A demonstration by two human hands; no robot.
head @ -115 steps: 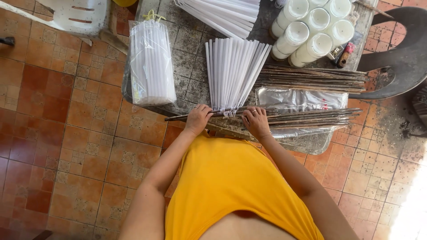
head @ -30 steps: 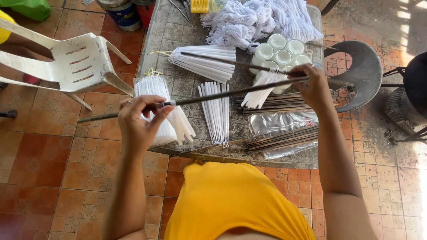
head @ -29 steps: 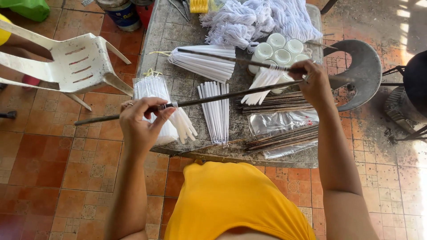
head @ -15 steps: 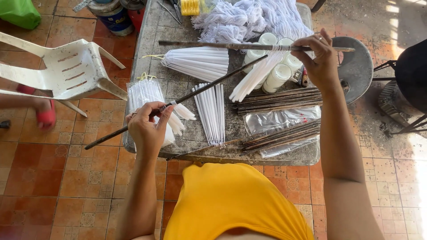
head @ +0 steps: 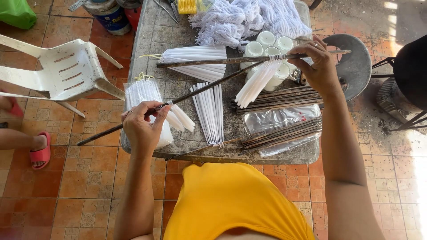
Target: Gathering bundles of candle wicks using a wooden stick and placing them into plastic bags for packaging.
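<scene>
Hands first: the left hand point(head: 143, 125) is pinched shut on a long thin dark stick point(head: 202, 90), with a small bunch of white candles point(head: 181, 118) hanging off it right by the fingers, and the right hand point(head: 319, 66) is closed on the far end of that same stick plus a second dark stick point(head: 222, 60) that runs nearly level across the surface. So that's two sticks up in the air. The long one slants from low on the left, out past the edge of the grey stone-topped surface point(head: 153, 40) over the tiled floor, up to the right hand, so its long axis goes lower left to upper right. A second bunch of white candles point(head: 257, 82) hangs from the sticks close to the right hand, fanning down and left. Flat on the surface under all this: a row of loose white candles point(head: 210, 111) lying side by side, pointing away from the person, too tightly packed to count exactly. A clear plastic bag of white candles point(head: 144, 95) sits at the left edge, another wrapped fan of white candles point(head: 195, 62) lies behind the sticks, and two piles of spare dark sticks point(head: 280, 115) lie on the right, partly on a clear plastic sheet. About four white cylinder jars point(head: 267, 44) stand near the right hand, and a white plastic chair point(head: 66, 71) is off to the left.
</scene>
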